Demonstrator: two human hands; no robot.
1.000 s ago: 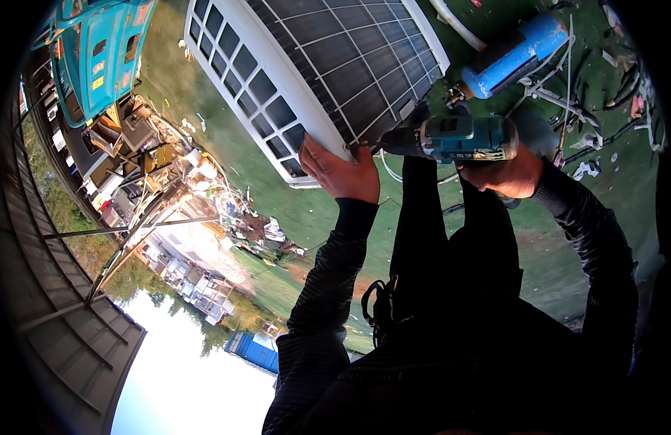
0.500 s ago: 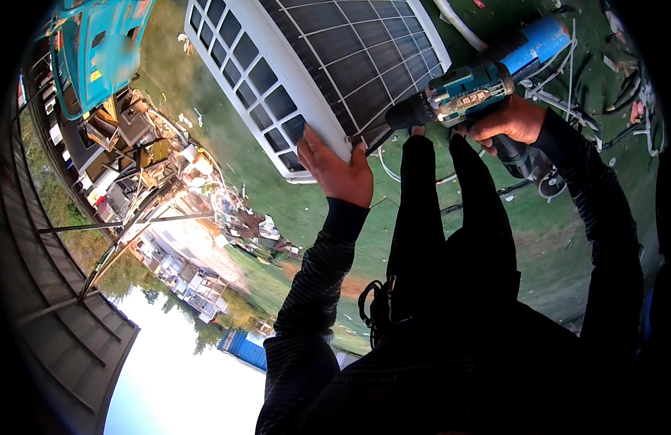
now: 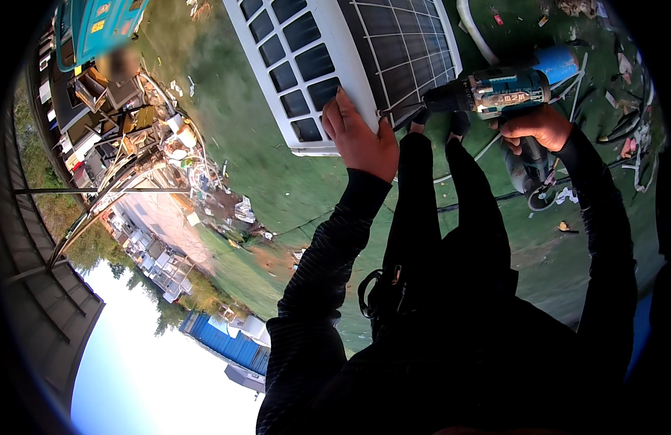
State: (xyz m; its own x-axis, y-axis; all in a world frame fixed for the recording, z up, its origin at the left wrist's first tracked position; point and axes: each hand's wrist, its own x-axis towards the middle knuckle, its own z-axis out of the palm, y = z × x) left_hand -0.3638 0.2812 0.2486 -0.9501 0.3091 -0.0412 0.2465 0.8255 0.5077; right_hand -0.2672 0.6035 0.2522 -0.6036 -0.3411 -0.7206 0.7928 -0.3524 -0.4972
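A large white air-conditioner unit (image 3: 328,58) with a dark grille lies on green ground. My left hand (image 3: 358,138) rests on its near corner, fingers spread against the white casing. A teal and black cordless drill (image 3: 495,94) sits in my right hand (image 3: 535,127), held by the grip. The drill's nose points left at the wire grille (image 3: 400,43) near the unit's edge. Black sleeves cover both my arms, and my dark legs stand below the unit.
A blue cylinder (image 3: 556,61) lies behind the drill. White pipe, cables and scraps (image 3: 625,109) litter the green ground at the right. A heap of junk and appliances (image 3: 139,138) lies at the left, beside a teal vehicle (image 3: 89,29). Blue sheds (image 3: 230,344) stand further off.
My right hand has carried the drill up and right, then brought its nose to the grille edge. My left hand has stayed on the unit's corner. The view has shifted slightly.
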